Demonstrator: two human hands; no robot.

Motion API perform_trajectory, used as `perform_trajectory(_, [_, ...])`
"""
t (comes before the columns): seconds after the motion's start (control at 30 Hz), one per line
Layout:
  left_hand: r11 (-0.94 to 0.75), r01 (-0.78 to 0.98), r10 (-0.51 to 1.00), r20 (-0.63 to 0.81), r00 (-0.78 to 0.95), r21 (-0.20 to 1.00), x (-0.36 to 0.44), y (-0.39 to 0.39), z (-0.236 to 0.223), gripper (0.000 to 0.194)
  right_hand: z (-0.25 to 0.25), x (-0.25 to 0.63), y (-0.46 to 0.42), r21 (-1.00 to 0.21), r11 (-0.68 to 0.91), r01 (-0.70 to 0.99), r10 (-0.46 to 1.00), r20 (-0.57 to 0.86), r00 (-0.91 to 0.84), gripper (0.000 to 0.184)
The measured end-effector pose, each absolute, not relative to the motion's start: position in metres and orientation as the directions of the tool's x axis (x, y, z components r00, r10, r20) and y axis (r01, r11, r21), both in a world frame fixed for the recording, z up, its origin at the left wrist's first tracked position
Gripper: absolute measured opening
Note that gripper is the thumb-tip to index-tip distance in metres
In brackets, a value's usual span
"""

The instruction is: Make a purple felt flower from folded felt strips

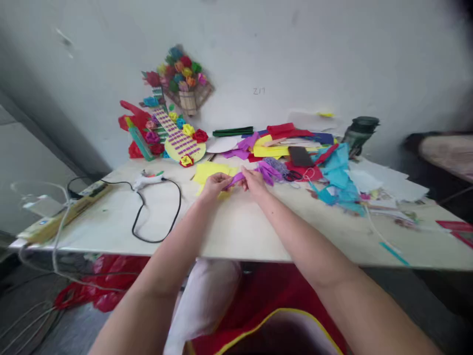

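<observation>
A purple strip of crepe paper (pixel 235 179) stretches between my two hands, just above the table. My left hand (pixel 217 184) pinches its left end, fingers closed. On the other end, my right hand (pixel 253 180) is closed too, thumb and fingers together. Behind and below the hands lies yellow crepe paper (pixel 207 171), partly covered by them. More purple crepe paper (pixel 269 172) rests just past my right hand. Fine detail of the strip is blurred and partly hidden by my fingers.
A white glue gun (pixel 148 180) with a looping black cord lies left. Paper flowers decorate a yellow guitar shape (pixel 185 145) against the wall. Scissors (pixel 293 175), a dark phone (pixel 300 157), blue crepe paper (pixel 336 175) and a dark bottle (pixel 361 134) are right. A power strip (pixel 66 212) edges the table.
</observation>
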State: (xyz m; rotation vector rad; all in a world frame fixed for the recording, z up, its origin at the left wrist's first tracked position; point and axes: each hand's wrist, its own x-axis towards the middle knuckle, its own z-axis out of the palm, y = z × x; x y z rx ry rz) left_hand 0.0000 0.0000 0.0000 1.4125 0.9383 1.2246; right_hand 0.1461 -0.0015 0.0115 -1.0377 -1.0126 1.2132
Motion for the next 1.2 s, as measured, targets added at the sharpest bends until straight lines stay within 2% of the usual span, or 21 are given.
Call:
perform_trajectory(0.1, [-0.207,-0.070,0.963,0.216,0.164,0.976,0.0001,-0.0007,0.0009,0.046,0.0128,0.1482,0.0001,-0.973,-0.028,-0.229,1.000,-0.025,-0.017,0.038])
perform_trajectory(0.2, [-0.219,-0.075,0.960,0.228,0.164,0.973,0.0001,-0.0006,-0.0001,0.045,0.0109,0.1476,0.0005,-0.976,-0.034,-0.216,0.996,-0.016,-0.082,0.030])
perform_trajectory(0.47, [-0.194,-0.011,0.962,0.193,0.194,0.981,0.0035,-0.0020,0.0001,0.052,0.0083,0.1460,0.0013,-0.995,0.075,-0.073,0.995,0.070,0.067,0.022])
perform_trajectory(0.6, [-0.166,0.048,0.955,0.148,0.257,0.985,0.0035,-0.0047,0.0020,0.043,0.0062,0.1496,0.0058,-0.993,0.116,-0.030,0.991,0.113,0.077,0.021])
perform_trajectory(0.8, [-0.187,0.005,0.960,0.181,0.215,0.982,0.0025,-0.0053,0.0027,0.039,0.0037,0.1491,0.0051,-0.985,0.117,-0.130,0.993,0.119,-0.006,0.027])
perform_trajectory(0.9, [-0.211,-0.020,0.962,0.211,0.174,0.977,0.0023,-0.0042,0.0023,0.040,0.0057,0.1473,0.0010,-0.987,0.100,-0.123,0.991,0.110,-0.074,0.029])
perform_trajectory(1.03, [-0.217,-0.023,0.961,0.218,0.173,0.976,0.0033,-0.0038,0.0018,0.039,0.0084,0.1466,-0.0003,-0.990,0.114,-0.082,0.992,0.117,-0.039,0.030])
perform_trajectory(1.2, [-0.156,-0.037,0.965,0.160,0.209,0.987,0.0043,-0.0050,0.0033,0.041,0.0091,0.1502,0.0043,-0.990,0.126,-0.070,0.992,0.124,0.024,0.032])
